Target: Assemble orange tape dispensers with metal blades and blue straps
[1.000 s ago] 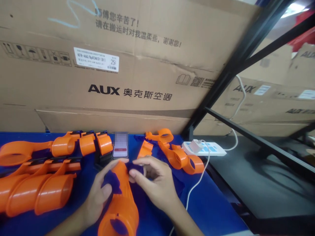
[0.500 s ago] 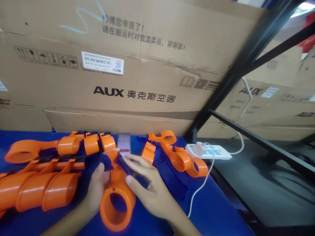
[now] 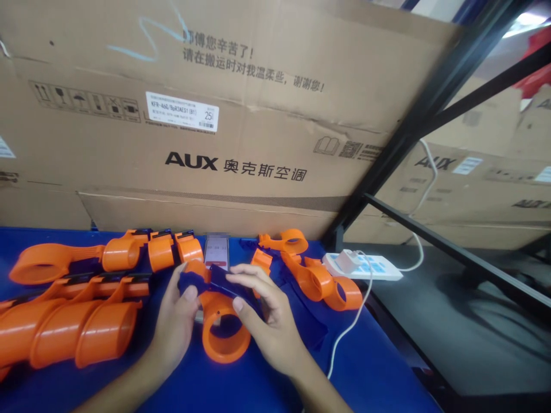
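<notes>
Both hands hold one orange plastic part with a ring end facing me, just above the blue table. A dark blue strap runs across its upper end. My left hand grips the part's left side, thumb on the strap. My right hand is closed on the strap and the part's right side, fingers pressed along the strap. The narrow far end of the part is hidden behind my fingers.
Finished orange parts lie in a pile at the left and several more at the right. A phone lies behind my hands. A white power strip with a cable sits at the table's right edge. Cardboard boxes stand behind.
The orange part has been turned so that its ring end faces me and raised toward the middle. My right hand has shifted onto the strap across the part's top.
</notes>
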Available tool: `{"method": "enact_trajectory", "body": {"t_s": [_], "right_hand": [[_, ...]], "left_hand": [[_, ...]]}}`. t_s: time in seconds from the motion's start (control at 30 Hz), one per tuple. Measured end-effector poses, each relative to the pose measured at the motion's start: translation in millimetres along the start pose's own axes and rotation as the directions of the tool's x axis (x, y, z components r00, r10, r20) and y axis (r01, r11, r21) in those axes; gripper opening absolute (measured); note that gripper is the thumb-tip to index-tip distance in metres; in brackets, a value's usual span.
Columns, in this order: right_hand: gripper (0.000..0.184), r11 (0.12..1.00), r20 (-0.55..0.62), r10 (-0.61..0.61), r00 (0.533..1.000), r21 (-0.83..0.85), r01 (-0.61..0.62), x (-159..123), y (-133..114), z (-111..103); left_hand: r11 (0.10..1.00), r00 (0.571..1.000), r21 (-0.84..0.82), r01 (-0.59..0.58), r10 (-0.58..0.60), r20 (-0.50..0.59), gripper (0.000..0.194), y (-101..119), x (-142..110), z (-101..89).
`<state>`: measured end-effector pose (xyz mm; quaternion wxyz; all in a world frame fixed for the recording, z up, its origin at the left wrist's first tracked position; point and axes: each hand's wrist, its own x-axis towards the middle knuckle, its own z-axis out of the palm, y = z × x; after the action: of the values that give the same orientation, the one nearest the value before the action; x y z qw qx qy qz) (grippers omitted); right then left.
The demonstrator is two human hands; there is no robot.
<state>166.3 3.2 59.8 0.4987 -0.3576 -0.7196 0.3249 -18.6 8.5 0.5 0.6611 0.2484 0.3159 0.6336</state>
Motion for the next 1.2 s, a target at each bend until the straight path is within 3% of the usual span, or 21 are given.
{"method": "enact_trajectory", "body": {"t_s": [0.1, 0.37, 0.77, 1.2], "right_hand": [[0.028, 1.000, -0.004, 0.004, 1.000, -0.001, -0.004, 0, 2, -1], [0.029, 0.999, 0.010, -0.025, 1.000, 0.021, 0.025, -1, 5, 2], [0.028, 0.999, 0.003, -0.042, 0.999, 0.013, 0.042, 1, 6, -1], [0.029, 0.998, -0.004, -0.052, 0.999, -0.024, 0.052, 0, 2, 3]], "left_hand": [[0.992, 0.990, 0.065, -0.106, 0.112, -0.088, 0.067, 2, -2, 2.8], [0.974, 0.980, 0.126, -0.190, 0.196, -0.037, 0.058, -1, 0, 5.2], [0.975, 0.980, 0.129, -0.182, 0.190, -0.059, 0.059, -6, 0, 3.3], [0.967, 0.978, 0.149, -0.207, 0.206, 0.018, 0.044, -3, 1, 4.4]]}}
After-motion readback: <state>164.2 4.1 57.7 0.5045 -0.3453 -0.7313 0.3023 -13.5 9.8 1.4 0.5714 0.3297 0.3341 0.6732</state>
